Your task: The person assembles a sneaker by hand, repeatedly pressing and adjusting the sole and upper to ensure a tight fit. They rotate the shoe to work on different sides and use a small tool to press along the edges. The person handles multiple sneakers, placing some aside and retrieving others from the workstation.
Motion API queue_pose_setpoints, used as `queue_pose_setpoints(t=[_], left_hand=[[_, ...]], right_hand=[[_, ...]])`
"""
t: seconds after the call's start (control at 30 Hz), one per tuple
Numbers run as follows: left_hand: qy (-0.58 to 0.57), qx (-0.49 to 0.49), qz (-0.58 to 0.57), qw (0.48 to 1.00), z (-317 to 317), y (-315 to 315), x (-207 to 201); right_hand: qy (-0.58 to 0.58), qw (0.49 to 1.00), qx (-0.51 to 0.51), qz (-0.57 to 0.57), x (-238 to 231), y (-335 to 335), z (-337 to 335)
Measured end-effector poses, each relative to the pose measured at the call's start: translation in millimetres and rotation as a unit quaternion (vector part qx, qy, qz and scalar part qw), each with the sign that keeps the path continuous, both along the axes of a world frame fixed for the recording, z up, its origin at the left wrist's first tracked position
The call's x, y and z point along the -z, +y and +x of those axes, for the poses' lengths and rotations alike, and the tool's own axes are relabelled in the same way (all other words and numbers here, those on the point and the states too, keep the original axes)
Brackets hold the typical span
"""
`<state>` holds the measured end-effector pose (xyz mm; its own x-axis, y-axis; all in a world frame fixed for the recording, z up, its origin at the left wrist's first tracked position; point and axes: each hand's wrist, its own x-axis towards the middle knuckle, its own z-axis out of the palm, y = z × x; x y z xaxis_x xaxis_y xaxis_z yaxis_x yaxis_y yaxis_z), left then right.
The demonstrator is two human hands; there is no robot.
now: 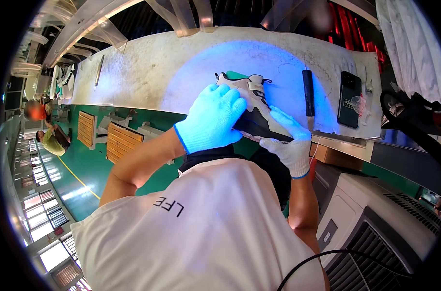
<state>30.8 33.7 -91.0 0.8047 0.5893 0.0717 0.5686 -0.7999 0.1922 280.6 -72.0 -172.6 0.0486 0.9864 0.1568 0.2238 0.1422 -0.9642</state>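
A shoe (257, 110) in off-white and dark grey, with green (236, 75) at its opening, lies tilted across the near edge of the worktable under blue light. My left hand (211, 116), in a white knit glove with a blue cuff, presses on the shoe's near side with its fingers curled. Whether anything small is inside those fingers is hidden. My right hand (293, 140), gloved alike, grips the other end of the shoe between thumb and fingers. The shoe's underside is mostly out of sight.
Right of the shoe lie a black-handled tool (308, 92) and a dark phone (349, 99). A thin tool (99, 70) rests far left on the worktable (138, 72). A large grey machine (370, 208) stands at my right. Wooden-slatted seats (123, 140) and two people are to the left.
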Motion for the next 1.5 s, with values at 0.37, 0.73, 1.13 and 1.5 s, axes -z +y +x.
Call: queue_pose_setpoints(t=[0.37, 0.73, 1.13, 1.5], left_hand=[[-0.111, -0.034, -0.062, 0.991, 3, 13, 5], [-0.267, 0.026, -0.401, 0.876, -27, 52, -2], [-0.215, 0.031, -0.094, 0.972, -79, 101, 24], [-0.016, 0.001, -0.134, 0.991, 8, 51, -143]], right_hand=[[-0.123, 0.967, -0.055, -0.217, -76, 35, -10], [-0.249, 0.958, 0.128, -0.065, -49, 26, -40], [0.014, 0.985, 0.162, -0.057, 2, 96, -18], [0.395, 0.909, 0.07, -0.117, -38, 79, -47]])
